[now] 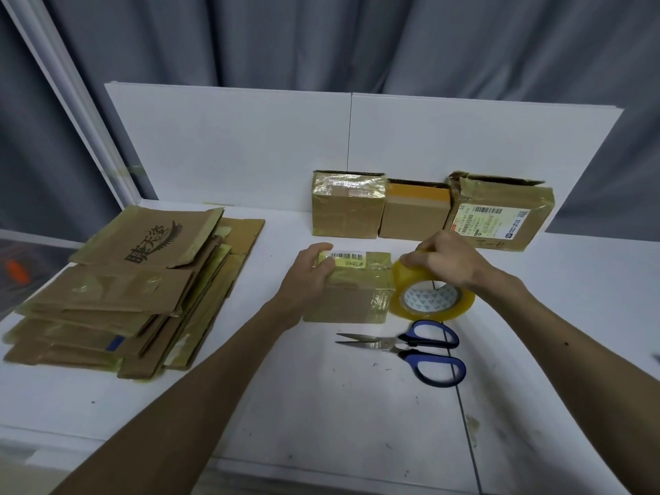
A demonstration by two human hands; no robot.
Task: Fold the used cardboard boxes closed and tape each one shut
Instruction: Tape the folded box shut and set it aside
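Fingers (323, 259) of the left hand (309, 276) curl round the small box (353, 291); the right hand (446, 266) grips the tape roll (434, 301).
The roll sits just beside the box at its 3 o'clock; scissors (410, 346) lie at 5, flattened boxes (135, 291) at 9, three closed boxes (414, 216) at 12.

The white counter (321, 405) carries a pile of flattened cardboard (135, 291) on the left and a row of three closed boxes (414, 217) along the back. A small box (353, 298) sits mid-counter, with a tape roll (421, 303) just beside it on the right and scissors (403, 346) in front.
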